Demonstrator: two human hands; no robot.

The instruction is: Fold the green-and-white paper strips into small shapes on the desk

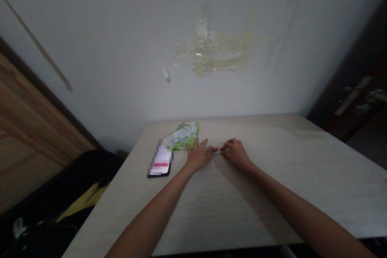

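Pale tabletop (302, 149), small strip (216, 152), long axis running sideways, pinched by left hand (200, 157) and right hand (237, 154)

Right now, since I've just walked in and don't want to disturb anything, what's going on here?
A person's left hand and right hand flank a small pale piece at the table, too small to identify; the right one appears to pinch it. Green-and-white printed packaging lies by the left hand, with a lit smartphone nearer the person.

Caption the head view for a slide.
Left hand and right hand at a small pale piece, phone and printed green material alongside.
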